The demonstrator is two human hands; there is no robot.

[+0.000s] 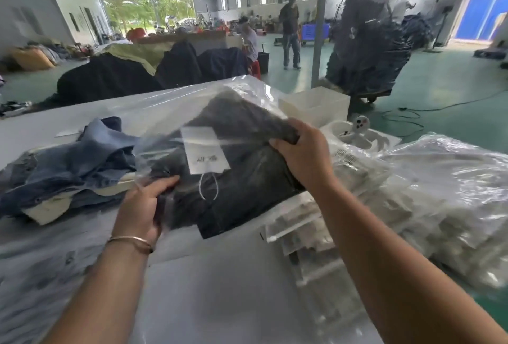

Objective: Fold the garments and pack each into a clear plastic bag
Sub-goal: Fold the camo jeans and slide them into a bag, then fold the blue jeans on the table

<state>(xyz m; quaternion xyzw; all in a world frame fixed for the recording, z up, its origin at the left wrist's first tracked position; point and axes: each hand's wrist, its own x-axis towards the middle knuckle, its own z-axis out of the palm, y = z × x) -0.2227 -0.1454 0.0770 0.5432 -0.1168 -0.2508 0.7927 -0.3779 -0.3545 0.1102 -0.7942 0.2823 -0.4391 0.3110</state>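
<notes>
Hands are clamped on the work: the left hand (140, 203) is curled round the near-left edge of the clear plastic bag (170, 113), while the right hand (303, 151) is gripped over the folded dark garment (247, 173) at its right edge, at about two o'clock from the left. The garment is held tilted above the white table (209, 288), partly inside the bag, a white tag (204, 154) on its face. At nine o'clock a heap of blue denim garments (74, 167) is piled; at three o'clock bagged pale bundles (445, 200) are stacked.
</notes>
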